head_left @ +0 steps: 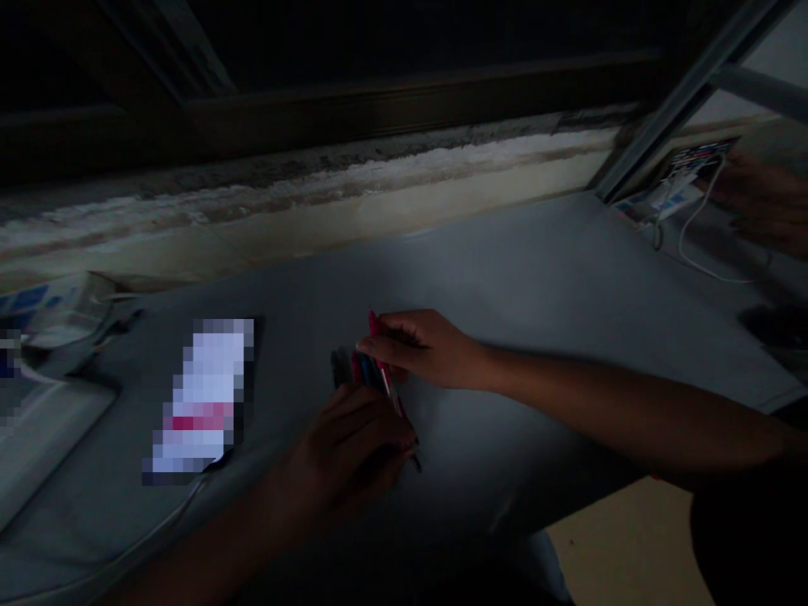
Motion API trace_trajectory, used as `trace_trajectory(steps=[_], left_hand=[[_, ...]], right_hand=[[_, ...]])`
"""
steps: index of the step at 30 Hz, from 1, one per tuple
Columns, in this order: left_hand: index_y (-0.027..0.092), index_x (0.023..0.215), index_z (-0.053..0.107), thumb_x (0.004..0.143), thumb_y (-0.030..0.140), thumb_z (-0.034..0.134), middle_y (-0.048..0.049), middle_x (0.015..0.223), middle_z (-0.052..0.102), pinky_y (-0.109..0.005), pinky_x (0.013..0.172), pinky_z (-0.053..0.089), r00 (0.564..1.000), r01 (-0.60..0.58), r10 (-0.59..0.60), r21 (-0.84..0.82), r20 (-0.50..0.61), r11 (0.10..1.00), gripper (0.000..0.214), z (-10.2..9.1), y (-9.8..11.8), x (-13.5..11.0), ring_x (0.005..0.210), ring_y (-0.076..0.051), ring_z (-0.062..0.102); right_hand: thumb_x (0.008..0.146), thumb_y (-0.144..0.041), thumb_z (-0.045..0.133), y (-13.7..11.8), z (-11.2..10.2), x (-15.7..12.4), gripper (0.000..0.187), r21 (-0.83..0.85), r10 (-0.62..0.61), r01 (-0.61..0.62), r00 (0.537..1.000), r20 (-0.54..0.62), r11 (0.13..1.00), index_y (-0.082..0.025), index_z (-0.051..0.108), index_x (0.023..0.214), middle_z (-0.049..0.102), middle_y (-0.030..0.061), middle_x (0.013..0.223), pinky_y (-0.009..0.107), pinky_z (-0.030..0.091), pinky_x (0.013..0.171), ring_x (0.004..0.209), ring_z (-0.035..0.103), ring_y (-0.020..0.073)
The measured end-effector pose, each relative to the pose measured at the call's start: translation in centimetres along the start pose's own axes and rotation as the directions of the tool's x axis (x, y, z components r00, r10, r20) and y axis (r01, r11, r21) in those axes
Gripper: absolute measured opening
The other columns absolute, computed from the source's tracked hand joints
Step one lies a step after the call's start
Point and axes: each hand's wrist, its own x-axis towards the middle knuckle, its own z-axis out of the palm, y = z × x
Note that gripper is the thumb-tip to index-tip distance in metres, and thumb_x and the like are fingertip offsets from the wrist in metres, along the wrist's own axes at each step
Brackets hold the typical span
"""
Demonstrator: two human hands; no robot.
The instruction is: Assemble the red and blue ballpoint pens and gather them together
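Note:
My right hand (426, 347) pinches a pink-capped pen (374, 323) between thumb and fingers near its cap. The pen slants down toward my left hand (363, 433), whose fingers are curled over several pens. Beyond its knuckles poke the ends of a dark pen (339, 369) and a blue pen (368, 365), with a reddish one between them. A dark pen tip (415, 459) shows below the left fingertips. The left palm and the middles of the pens are hidden, and the light is dim.
A lit phone (205, 396), its screen blurred out, lies left on the grey tabletop (505, 261), with a cable (170, 509) near it. A white box (63, 307) stands far left. Another person's hand (773, 202) is at right near a white cable (685, 236). A metal post (662, 109) rises behind.

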Motion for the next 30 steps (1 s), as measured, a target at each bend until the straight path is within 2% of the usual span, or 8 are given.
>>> trace_trajectory(steps=[5,11,14,17,23,30], left_hand=[[0.024,0.113,0.065,0.108,0.011,0.064,-0.0018,0.097,0.08,-0.032,0.085,0.057,1.0,-0.004,0.004,-0.001,0.014,1.0,0.014,-0.3,0.0,0.0,0.089,-0.019,0.072],[0.025,0.112,0.067,0.106,0.011,0.065,-0.0008,0.096,0.08,-0.033,0.083,0.058,1.0,-0.004,0.004,0.015,0.004,1.0,0.015,-0.5,-0.1,-0.1,0.086,-0.019,0.074],[0.027,0.116,0.066,0.109,0.018,0.065,-0.0002,0.093,0.081,-0.034,0.082,0.062,0.999,-0.053,0.053,0.056,-0.003,0.997,0.011,-0.6,-0.2,0.2,0.086,-0.02,0.077],[0.026,0.112,0.067,0.111,0.021,0.063,-0.0002,0.092,0.081,-0.032,0.077,0.064,0.999,-0.049,0.05,0.082,-0.007,0.995,0.007,-0.7,-0.5,0.4,0.083,-0.019,0.077],[0.028,0.112,0.067,0.111,0.02,0.062,0.0003,0.093,0.082,-0.033,0.073,0.064,0.999,-0.045,0.045,0.03,-0.012,0.999,0.009,-0.8,-0.5,0.7,0.082,-0.02,0.078],[0.026,0.11,0.067,0.108,0.014,0.065,-0.0011,0.095,0.08,-0.033,0.08,0.062,0.999,-0.04,0.04,0.007,0.006,0.999,0.012,-0.7,-0.3,0.4,0.085,-0.02,0.076]], right_hand=[[0.097,-0.075,0.071,-0.5,0.0,0.0,0.059,-0.008,0.016,-0.016,1.0,0.0,1.0,-0.02,0.058,0.079,0.056,-0.0052,0.067,0.028,0.037,0.066,0.066,0.051,0.0113],[0.098,-0.077,0.069,0.0,-0.2,0.2,0.06,-0.042,-0.021,0.022,1.0,0.021,0.999,-0.019,0.06,0.081,0.057,-0.0044,0.069,0.026,0.036,0.065,0.068,0.053,0.0116],[0.1,-0.073,0.07,-0.2,-0.3,0.3,0.059,-0.075,-0.027,0.031,0.999,0.045,0.997,-0.019,0.061,0.081,0.058,-0.0041,0.07,0.026,0.037,0.066,0.068,0.054,0.0113],[0.103,-0.067,0.072,-0.5,-0.4,0.4,0.053,-0.084,-0.007,0.012,0.998,0.057,0.996,-0.018,0.063,0.083,0.059,-0.0045,0.07,0.025,0.038,0.067,0.069,0.055,0.0112],[0.105,-0.061,0.073,-0.9,-0.5,0.3,0.048,-0.077,0.015,-0.011,0.998,0.061,0.997,-0.019,0.062,0.084,0.06,-0.0051,0.07,0.025,0.04,0.069,0.07,0.057,0.0117],[0.11,-0.057,0.066,-2.7,-0.4,-0.2,0.047,-0.242,-0.029,0.039,0.999,0.046,0.97,-0.019,0.061,0.083,0.061,-0.0045,0.069,0.025,0.037,0.071,0.07,0.057,0.011]])
